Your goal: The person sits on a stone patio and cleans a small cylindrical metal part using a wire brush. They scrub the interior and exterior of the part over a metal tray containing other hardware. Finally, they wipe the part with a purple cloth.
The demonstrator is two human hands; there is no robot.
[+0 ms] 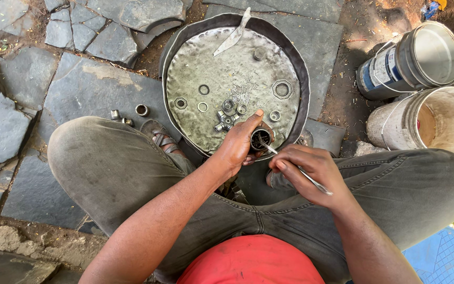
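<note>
My left hand (240,144) grips a small round metal cup-shaped bearing part (261,139) at the near rim of a round hammered metal pan (185,68). My right hand (311,171) holds a thin metal rod (298,168) whose tip pokes into the open mouth of that part. In the pan lie nuts, rings, a cross-shaped joint piece (226,120), a heap of thin needle pins (244,90) and a flat blade (233,36). I sit with my knees spread around the pan.
Two plastic buckets (426,58) (437,121) lie tipped at the right. A few small metal fittings (142,110) rest on the cracked stone slabs left of the pan. A sandal (158,135) shows by my left knee. Blue matting (440,255) lies at bottom right.
</note>
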